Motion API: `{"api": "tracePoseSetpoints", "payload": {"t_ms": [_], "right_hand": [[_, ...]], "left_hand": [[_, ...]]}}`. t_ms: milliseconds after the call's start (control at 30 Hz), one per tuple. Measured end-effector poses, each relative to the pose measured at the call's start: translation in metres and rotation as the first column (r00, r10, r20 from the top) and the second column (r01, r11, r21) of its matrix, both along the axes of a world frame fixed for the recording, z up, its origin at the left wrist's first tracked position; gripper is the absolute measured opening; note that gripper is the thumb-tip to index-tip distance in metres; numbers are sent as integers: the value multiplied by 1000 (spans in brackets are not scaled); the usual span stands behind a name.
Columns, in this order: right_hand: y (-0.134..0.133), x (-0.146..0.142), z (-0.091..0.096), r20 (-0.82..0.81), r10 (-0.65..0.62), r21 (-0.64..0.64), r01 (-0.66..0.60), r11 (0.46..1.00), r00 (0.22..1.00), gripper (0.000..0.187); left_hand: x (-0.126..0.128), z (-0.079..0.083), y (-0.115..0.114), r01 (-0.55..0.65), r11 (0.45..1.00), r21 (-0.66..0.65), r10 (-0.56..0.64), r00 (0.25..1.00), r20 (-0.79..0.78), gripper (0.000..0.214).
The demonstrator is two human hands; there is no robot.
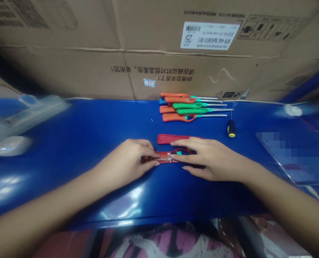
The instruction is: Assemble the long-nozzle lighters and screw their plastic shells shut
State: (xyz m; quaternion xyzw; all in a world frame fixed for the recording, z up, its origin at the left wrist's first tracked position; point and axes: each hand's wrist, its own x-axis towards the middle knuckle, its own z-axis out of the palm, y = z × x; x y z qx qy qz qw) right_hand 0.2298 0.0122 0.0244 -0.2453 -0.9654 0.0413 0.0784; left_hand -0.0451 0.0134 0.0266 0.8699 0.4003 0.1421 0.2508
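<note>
An opened red lighter half (163, 156) lies on the blue table between my hands, its inner parts showing. My left hand (135, 157) pinches its left end between thumb and fingers. Over its right end rests my right hand (210, 157), fingers spread, one fingertip touching the inner parts near a teal piece. Just behind lies the other red shell half (170, 138), partly covered by my right fingers. What sits under the right palm is hidden.
Several long-nosed lighters (188, 107), orange, green and blue, lie piled before a cardboard box (159, 43). A screwdriver (231, 129) stands right of them. A white computer mouse (12, 146) and a power strip (38, 111) are at left; a flat tablet-like device (277, 154) is at right.
</note>
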Motion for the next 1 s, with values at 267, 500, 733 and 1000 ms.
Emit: {"api": "tracePoseSetpoints", "payload": {"t_ms": [267, 500, 733, 1000], "right_hand": [[0, -2, -1, 100, 57, 71, -64, 995, 993, 41], [-2, -7, -8, 8, 14, -21, -14, 1000, 1000, 44], [12, 0, -15, -263, -114, -89, 93, 992, 958, 26], [15, -2, -18, -358, -108, -170, 49, 984, 927, 13]], "left_hand": [[1, 1, -1, -17, 1000, -7, 18, 999, 27, 10], [3, 0, -1, -59, 997, -50, 60, 998, 9, 6], [3, -4, -3, -78, 997, -26, 79, 995, 54, 11], [1, 0, 0, -29, 999, -22, 30, 997, 65, 17]]}}
